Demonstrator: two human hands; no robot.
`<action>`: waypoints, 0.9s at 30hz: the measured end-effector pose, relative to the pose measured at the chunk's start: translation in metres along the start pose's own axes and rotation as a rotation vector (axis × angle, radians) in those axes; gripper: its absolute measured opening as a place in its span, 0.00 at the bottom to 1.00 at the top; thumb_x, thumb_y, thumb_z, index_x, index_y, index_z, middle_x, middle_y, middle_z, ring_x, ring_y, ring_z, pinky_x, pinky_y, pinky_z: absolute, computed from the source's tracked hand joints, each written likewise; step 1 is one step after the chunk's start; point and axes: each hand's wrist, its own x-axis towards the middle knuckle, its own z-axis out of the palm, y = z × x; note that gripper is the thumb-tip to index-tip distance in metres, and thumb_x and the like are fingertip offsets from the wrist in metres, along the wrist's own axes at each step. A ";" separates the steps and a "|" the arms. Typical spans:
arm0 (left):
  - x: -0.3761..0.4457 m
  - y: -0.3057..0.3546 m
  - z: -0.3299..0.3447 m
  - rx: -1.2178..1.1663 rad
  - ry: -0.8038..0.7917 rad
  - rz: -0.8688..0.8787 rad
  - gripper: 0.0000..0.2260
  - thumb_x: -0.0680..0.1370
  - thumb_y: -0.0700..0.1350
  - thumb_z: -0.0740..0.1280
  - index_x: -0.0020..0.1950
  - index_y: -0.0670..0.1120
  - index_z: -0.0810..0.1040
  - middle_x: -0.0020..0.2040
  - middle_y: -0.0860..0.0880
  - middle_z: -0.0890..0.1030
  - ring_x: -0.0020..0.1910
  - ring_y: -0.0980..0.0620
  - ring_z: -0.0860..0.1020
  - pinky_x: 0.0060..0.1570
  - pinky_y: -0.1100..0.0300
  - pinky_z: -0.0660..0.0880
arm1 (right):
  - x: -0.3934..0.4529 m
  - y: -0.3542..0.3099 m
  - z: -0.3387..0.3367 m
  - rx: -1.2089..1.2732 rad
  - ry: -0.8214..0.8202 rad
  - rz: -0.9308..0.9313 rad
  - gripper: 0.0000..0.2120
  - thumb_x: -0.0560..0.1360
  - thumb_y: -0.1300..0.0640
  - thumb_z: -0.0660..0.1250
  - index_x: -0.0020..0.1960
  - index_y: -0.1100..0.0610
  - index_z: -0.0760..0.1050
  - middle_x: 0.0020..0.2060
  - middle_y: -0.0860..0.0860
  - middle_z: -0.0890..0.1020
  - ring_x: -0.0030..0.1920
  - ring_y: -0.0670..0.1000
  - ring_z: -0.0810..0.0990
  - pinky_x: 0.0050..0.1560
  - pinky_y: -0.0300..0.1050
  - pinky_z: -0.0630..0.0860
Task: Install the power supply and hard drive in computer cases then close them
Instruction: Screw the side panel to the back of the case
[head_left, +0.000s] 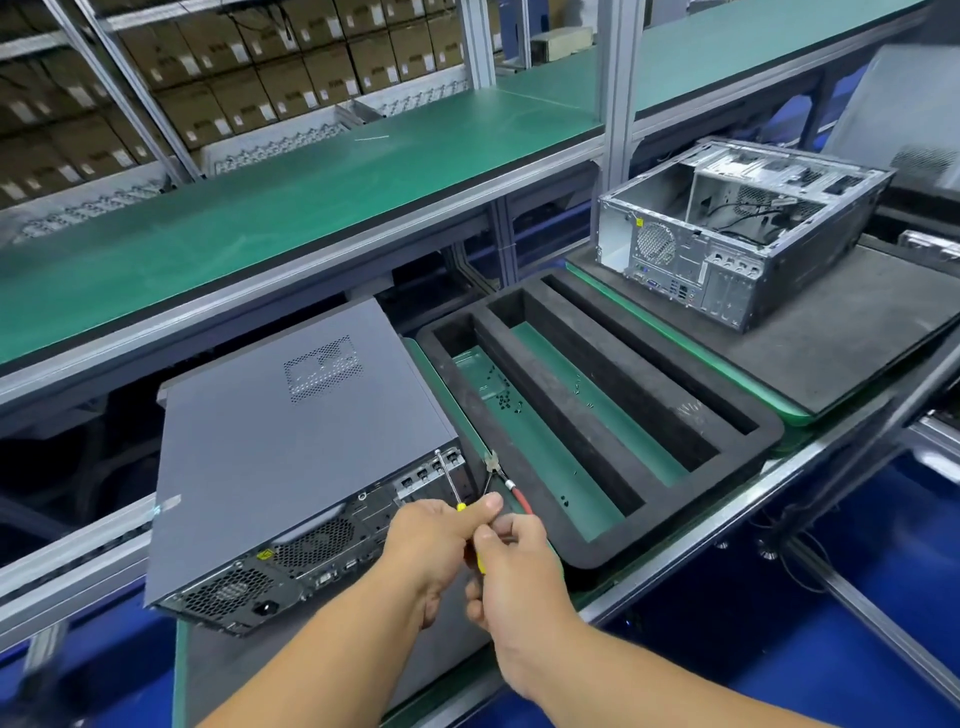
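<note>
While both hands, left hand (436, 540) and right hand (511, 571), hold the yellow screwdriver (451, 483) at the closed computer case (291, 441), the open case (737, 234) farther right looks unfinished.

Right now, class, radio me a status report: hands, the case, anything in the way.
Both hands, left hand and right hand, grip the screwdriver, tip at the closed case rear corner. Pliers lie just beside. Open case waits further right.
</note>
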 end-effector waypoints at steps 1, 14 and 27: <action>0.000 0.001 0.001 -0.020 -0.005 -0.010 0.23 0.68 0.60 0.81 0.42 0.45 0.73 0.32 0.44 0.79 0.28 0.49 0.73 0.35 0.57 0.71 | 0.000 0.000 0.001 -0.052 0.000 -0.032 0.03 0.83 0.57 0.61 0.55 0.55 0.72 0.39 0.55 0.79 0.26 0.46 0.72 0.26 0.41 0.69; -0.004 0.009 -0.006 0.043 -0.139 0.052 0.18 0.75 0.59 0.74 0.35 0.46 0.79 0.35 0.41 0.84 0.35 0.48 0.77 0.42 0.54 0.73 | 0.012 -0.005 -0.009 -0.068 0.004 -0.057 0.05 0.83 0.58 0.60 0.54 0.54 0.74 0.35 0.54 0.77 0.29 0.49 0.68 0.28 0.44 0.64; 0.003 0.008 -0.008 0.005 -0.041 0.086 0.16 0.83 0.48 0.64 0.41 0.45 0.85 0.40 0.46 0.86 0.36 0.50 0.79 0.40 0.56 0.74 | 0.014 -0.002 -0.010 -0.427 -0.028 -0.330 0.03 0.83 0.52 0.59 0.51 0.51 0.68 0.41 0.50 0.80 0.35 0.49 0.74 0.36 0.46 0.70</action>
